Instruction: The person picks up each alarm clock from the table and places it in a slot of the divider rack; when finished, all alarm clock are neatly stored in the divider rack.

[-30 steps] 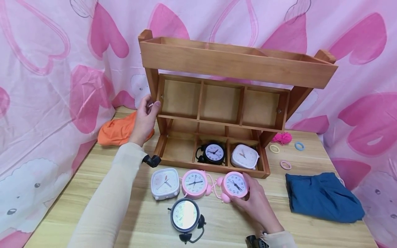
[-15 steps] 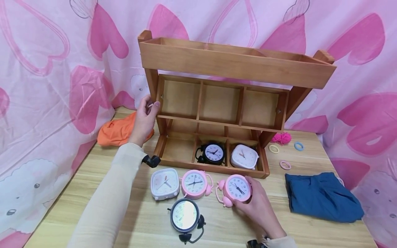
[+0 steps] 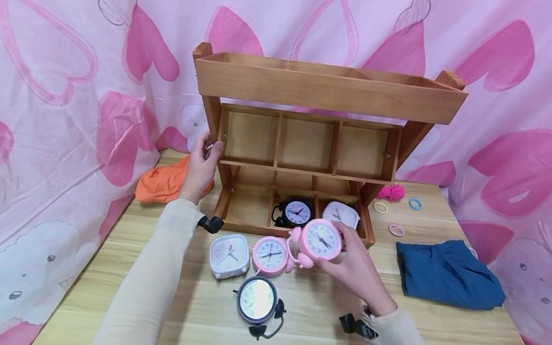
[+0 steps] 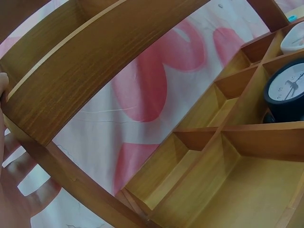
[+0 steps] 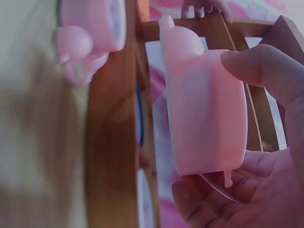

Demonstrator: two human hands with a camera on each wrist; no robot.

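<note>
Pink clock [image 3: 321,239] gripped by right hand [image 3: 355,272]; left hand [image 3: 199,165] clasps shelf post [image 3: 212,117]; wrist view shows clock's back.

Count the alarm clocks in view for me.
6: a pink clock in the right hand; black and white in the shelf's bottom tray; white, pink, black on the table.
</note>
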